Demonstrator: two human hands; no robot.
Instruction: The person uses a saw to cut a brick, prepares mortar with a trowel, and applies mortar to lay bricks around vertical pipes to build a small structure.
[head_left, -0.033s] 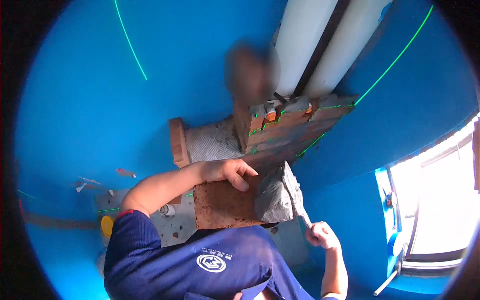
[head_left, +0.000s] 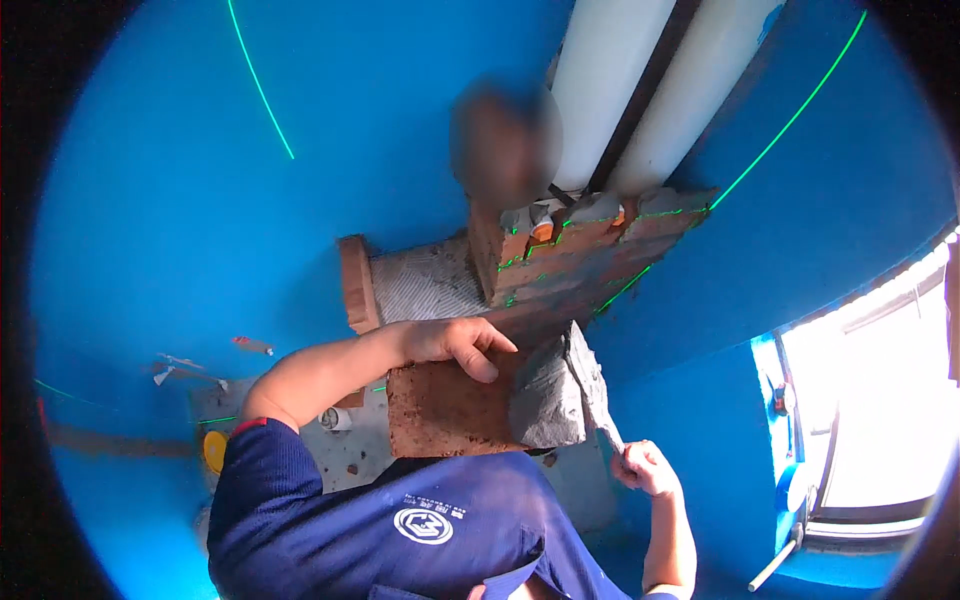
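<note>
A reddish-brown brick (head_left: pixel 445 415) is held in front of my chest. My left hand (head_left: pixel 462 345) grips its far side, thumb over the upper face and the other fingers partly hidden. A thick lump of grey mortar (head_left: pixel 546 405) covers the brick's right end. Against the mortar's right side lies the blade of a trowel (head_left: pixel 592 392), tilted on edge and smeared grey. My right hand (head_left: pixel 645 470) is closed around the trowel's handle, most of which the fingers hide.
Ahead stands a low brick wall (head_left: pixel 590 250) with mortar on top, beside two white pipes (head_left: pixel 610 90). Left of it are a ridged grey patch (head_left: pixel 425 280) and an upright brick (head_left: pixel 356 283). A window (head_left: pixel 870 400) is at right. Debris dots the floor (head_left: pixel 365 440); green laser lines cross the blue walls.
</note>
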